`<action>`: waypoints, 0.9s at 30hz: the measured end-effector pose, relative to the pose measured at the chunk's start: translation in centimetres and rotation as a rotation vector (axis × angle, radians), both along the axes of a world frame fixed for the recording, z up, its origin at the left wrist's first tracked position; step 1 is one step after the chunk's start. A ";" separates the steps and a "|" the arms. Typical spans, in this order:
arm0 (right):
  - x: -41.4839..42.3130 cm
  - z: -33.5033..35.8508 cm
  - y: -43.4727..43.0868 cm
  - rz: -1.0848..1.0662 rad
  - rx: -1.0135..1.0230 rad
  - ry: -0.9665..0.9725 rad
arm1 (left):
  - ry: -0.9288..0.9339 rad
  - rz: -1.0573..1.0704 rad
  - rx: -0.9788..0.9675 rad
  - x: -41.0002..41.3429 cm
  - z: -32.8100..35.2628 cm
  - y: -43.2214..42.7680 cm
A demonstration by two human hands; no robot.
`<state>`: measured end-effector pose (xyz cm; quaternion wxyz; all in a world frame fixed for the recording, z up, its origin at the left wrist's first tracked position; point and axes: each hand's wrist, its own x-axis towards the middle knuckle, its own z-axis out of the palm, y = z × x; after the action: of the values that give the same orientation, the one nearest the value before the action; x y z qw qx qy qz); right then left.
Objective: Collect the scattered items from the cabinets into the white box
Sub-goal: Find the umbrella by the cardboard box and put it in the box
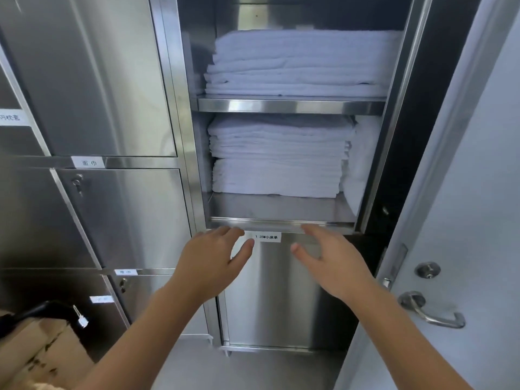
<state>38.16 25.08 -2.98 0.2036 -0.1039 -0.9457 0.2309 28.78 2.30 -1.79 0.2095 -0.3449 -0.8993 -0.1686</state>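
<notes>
- A stainless steel cabinet (183, 136) is seen with its right-hand compartment open.
- A stack of folded white linen (298, 63) is laid on the upper shelf (289, 105); a second folded stack (278, 156) is set on the lower shelf (278, 206), with a further white bundle (363, 159) pressed upright against its right side.
- The left hand (211, 266) is held just below the lower shelf's front edge, its fingers (242, 253) spread apart and empty, nothing being gripped.
- The right hand (334, 263) is held beside it at the same height, fingers likewise spread and empty; neither hand is touching the linen.
- A small white label (267, 237) with printed characters is seen between the two hands, on the closed cabinet door (270, 291) beneath.
- Closed lockable doors (121, 215) are ranged to the left.
- A grey door with a lever handle (430, 311) is at the right.
- Cardboard boxes (42, 353) are piled at lower left.
- No white box can be made out.
</notes>
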 end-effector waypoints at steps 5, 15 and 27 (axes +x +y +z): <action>-8.1 -0.7 3.9 0.013 -0.083 0.033 | 0.049 0.011 -0.014 -7.3 -0.3 4.2; -18.6 0.1 13.3 -0.064 -0.198 0.066 | 0.004 -0.046 0.010 -18.7 0.2 13.5; -17.9 -0.9 22.9 -0.476 -0.351 0.276 | -0.024 -0.420 -0.007 -26.0 0.0 28.1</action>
<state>20.23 47.98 -3.88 0.3571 -0.3232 -0.8042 0.3484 2.75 30.39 -1.77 0.1581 -0.5234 -0.8107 -0.2094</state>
